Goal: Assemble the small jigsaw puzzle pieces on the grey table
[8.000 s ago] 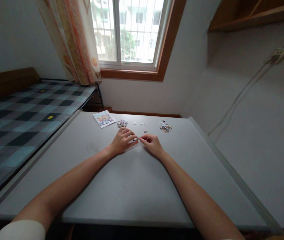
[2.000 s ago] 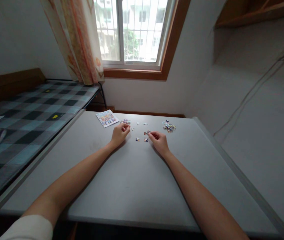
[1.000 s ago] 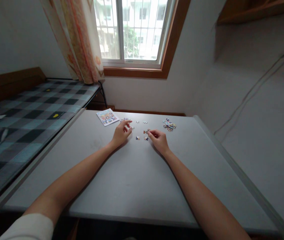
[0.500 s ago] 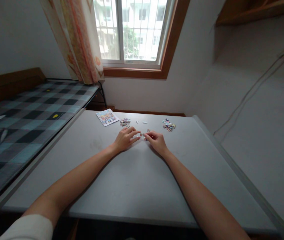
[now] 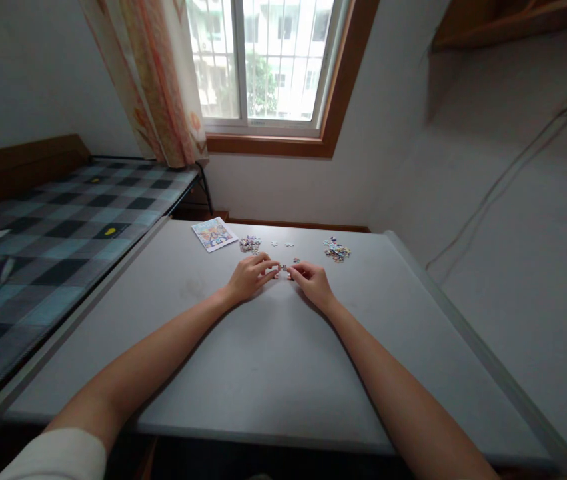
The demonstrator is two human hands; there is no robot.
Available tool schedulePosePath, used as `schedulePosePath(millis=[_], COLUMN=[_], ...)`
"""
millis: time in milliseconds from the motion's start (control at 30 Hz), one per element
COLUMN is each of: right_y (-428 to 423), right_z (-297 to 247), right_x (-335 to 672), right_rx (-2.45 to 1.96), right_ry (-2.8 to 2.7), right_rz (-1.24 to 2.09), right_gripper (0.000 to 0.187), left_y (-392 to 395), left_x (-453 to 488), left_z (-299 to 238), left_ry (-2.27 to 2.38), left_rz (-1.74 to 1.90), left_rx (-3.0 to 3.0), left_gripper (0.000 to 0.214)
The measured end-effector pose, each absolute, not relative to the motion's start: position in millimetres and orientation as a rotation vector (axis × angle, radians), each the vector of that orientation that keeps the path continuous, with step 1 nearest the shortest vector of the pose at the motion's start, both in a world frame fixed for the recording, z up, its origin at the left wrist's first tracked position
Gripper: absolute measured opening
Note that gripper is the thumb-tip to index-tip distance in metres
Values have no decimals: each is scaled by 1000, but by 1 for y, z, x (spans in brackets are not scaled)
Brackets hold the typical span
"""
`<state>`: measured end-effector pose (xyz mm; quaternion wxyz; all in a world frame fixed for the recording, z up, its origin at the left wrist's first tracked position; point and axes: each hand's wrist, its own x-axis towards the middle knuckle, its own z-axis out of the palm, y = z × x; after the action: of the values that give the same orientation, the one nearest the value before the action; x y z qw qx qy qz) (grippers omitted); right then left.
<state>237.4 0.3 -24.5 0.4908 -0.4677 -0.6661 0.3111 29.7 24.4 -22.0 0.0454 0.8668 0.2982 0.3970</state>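
Observation:
Between my two hands, just above the table, is a small jigsaw puzzle piece (image 5: 284,268). My left hand (image 5: 250,275) pinches its left side between thumb and fingertips. On the right side, my right hand (image 5: 312,283) grips it with thumb and forefinger. Other small pieces show partly under the fingertips; how they lie is hard to make out. A single puzzle piece (image 5: 296,261) rests just beyond my right fingers. Farther back lie two pale loose pieces, one puzzle piece (image 5: 274,244) left of another puzzle piece (image 5: 289,245).
A heap of puzzle pieces (image 5: 250,245) lies beyond my left hand, and another pile (image 5: 337,250) sits to the right. The printed picture sheet (image 5: 214,235) lies at the table's back left. A checkered bed (image 5: 88,220) stands left of the grey table (image 5: 263,373).
My left thumb and fingers have closed onto the piece, which has turned slightly between my hands. My right hand has hardly moved.

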Motion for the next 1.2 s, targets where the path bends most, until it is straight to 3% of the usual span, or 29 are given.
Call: schedulePosePath(millis=[433,600,733,1200], right_y=[-1,-2,-2,-2], right_z=[-21,-16,-16,-20], right_x=[237,236,236,236], right_rx=[-1129,-1158,-1159,-1124], right_ry=[-1573,-1526,-1527,-1575], right_rz=[805,777,778,819], right_gripper=[34,36,35,33], left_y=[23,23,26,23], left_x=[29,27,29,29], left_z=[-18,-18,-22,-20], left_ry=[878,1098,1113,856], left_rz=[1207,1289,1364,1171], left_rx=[2588,2400,2310,2640], left_gripper=[28,48,22,26])
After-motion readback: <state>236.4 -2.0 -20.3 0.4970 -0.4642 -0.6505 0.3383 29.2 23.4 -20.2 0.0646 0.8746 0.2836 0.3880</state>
